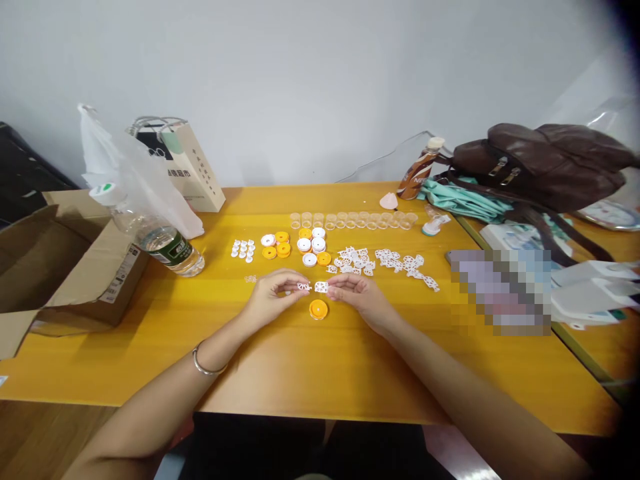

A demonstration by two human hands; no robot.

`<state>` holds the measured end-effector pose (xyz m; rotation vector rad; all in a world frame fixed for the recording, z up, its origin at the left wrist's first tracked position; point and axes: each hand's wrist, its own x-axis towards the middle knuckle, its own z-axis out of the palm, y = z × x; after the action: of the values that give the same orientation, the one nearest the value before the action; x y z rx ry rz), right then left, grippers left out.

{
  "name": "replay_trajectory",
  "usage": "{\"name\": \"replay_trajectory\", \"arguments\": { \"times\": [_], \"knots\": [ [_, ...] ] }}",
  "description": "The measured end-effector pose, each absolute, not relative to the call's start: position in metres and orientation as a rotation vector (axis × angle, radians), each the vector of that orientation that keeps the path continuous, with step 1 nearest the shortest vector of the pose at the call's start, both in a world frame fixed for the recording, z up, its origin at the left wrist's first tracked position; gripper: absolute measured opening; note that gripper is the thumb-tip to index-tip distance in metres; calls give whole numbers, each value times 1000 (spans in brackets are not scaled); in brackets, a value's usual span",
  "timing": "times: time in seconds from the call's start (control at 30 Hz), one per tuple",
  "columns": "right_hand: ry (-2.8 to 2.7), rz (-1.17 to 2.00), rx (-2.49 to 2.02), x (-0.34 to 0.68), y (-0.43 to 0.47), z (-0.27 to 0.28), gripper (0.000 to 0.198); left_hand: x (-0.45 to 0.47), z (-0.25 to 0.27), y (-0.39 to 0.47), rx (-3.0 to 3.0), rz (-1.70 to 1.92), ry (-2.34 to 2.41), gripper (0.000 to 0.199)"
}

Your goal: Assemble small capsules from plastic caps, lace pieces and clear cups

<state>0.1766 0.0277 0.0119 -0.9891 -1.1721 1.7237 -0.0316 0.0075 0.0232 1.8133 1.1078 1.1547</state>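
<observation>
My left hand [276,295] pinches a small white openwork plastic piece [303,287] between thumb and fingers. Close to it, my right hand [361,298] grips another white openwork piece [321,287] with several holes. The two pieces nearly meet; whether they touch I cannot tell. Just below them on the table lies an orange round cap [319,309] with a pale centre. Beyond my hands sit orange and white round caps [311,245] in two groups. More white openwork pieces [400,260] are spread behind my right hand. Small white knobbed parts [243,249] stand in rows behind my left hand.
Clear plastic cups [353,221] form a row toward the wall. A water bottle [170,247], a paper bag [197,167] and a cardboard box [107,267] stand left. At right are a brown bag [540,163], a drink bottle [419,170] and a partly blurred phone [495,287].
</observation>
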Motion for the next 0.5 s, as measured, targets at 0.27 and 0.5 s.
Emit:
{"name": "replay_trajectory", "arguments": {
  "times": [0.27,0.5],
  "knots": [
    [-1091,1824,-956,172,30,4,24,-22,22,7,2066,1256,1044,18],
    [-1037,1858,-904,171,29,4,23,-15,16,9,2124,1186,1031,23]
  ]
}}
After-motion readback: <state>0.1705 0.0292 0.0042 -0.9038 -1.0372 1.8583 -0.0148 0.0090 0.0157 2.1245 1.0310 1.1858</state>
